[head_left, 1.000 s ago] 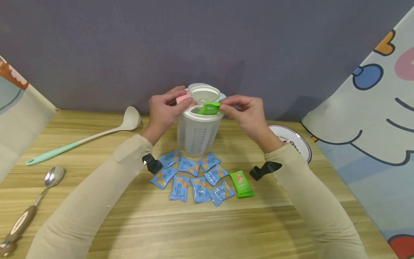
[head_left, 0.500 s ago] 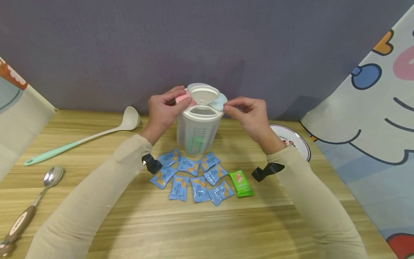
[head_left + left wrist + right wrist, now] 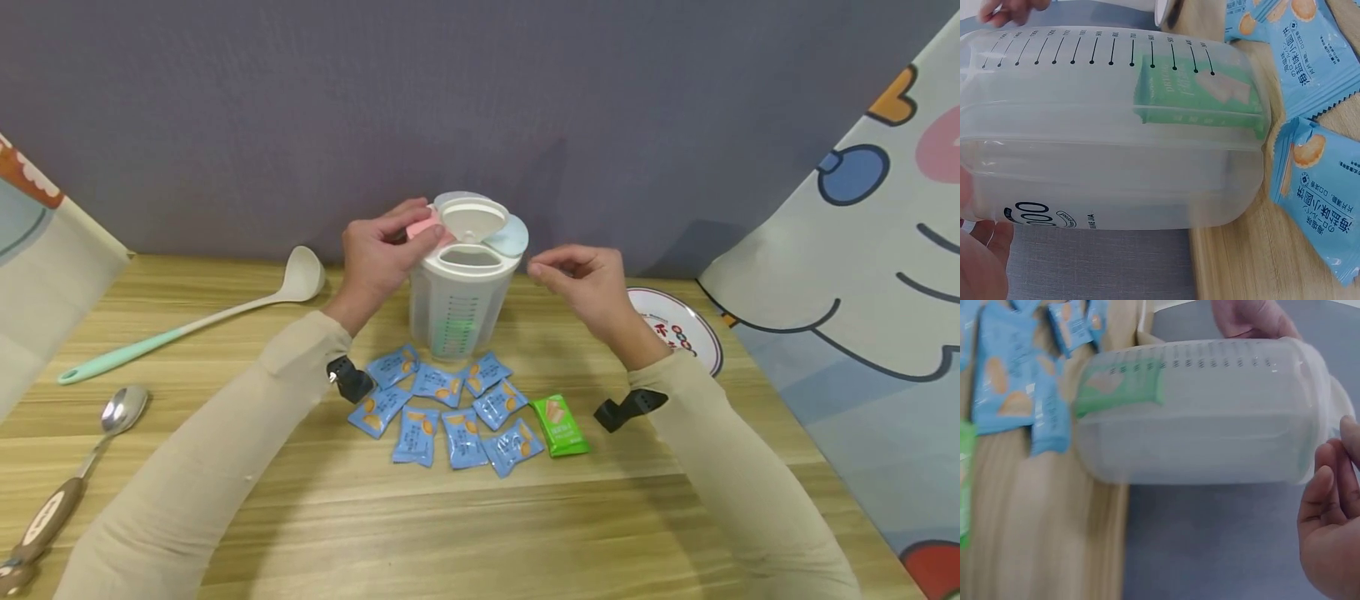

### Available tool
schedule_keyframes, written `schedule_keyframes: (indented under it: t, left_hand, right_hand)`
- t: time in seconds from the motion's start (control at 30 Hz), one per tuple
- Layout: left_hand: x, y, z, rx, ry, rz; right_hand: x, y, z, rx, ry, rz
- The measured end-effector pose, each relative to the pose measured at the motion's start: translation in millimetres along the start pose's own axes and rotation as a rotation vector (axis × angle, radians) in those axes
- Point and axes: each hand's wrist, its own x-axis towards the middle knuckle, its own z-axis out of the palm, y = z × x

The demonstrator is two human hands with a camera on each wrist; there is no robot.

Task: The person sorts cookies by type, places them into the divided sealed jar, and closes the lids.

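A tall translucent container (image 3: 453,312) with a measuring scale stands upright; one opening in its white lid is uncovered, with the clear flap (image 3: 474,218) raised behind it. My left hand (image 3: 386,250) grips the lid at its pink flap (image 3: 426,225), fingers behind and thumb in front. Through the wall, a green snack packet (image 3: 1197,94) shows at the bottom. Just right of the lid's pale blue flap (image 3: 510,237), my right hand (image 3: 585,283) is held in the air, fingers loosely bent and holding nothing. Another green snack packet (image 3: 560,427) lies on the table.
Several blue cracker packets (image 3: 462,437) lie in front of the container. A ladle (image 3: 225,312) and a metal spoon (image 3: 75,483) rest at the left. Behind my right forearm is a white plate (image 3: 693,333). A grey wall (image 3: 480,100) stands close behind.
The green snack packet that my right hand pinched at the opening has dropped into the container. My right hand has since moved right and down, off the lid. The left hand has stayed put.
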Motion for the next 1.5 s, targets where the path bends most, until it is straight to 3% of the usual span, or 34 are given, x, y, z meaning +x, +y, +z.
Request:
schedule_keyframes:
  t: [0.4,0.77,1.03,1.17,1.33,1.5]
  left_hand:
    - [0.4,1.3,-0.4,0.004,-0.017,-0.027]
    - [0.2,2.9,2.3,0.004,0.001,-0.001]
    - [1.7,2.9,0.8,0.012,0.009,-0.010]
    - [1.5,2.1,0.8,0.011,0.009,-0.010]
    - [0.7,1.9,2.1,0.019,0.010,-0.008]
    - [0.1,3.7,2.6,0.022,-0.001,-0.020]
  right_hand:
    - [-40.2,37,-30,-0.074,-0.102,0.181]
    - [-78.0,60,-53,-0.206,-0.287,0.292]
    - [-88.3,68,-57,-0.239,-0.395,0.366]
    - [-92.6,77,-60,-0.273,-0.490,0.401]
    - [-98.0,84,-65,-0.335,-0.564,0.372]
    - [-101.8,83,-68,-0.295,-0.586,0.389]
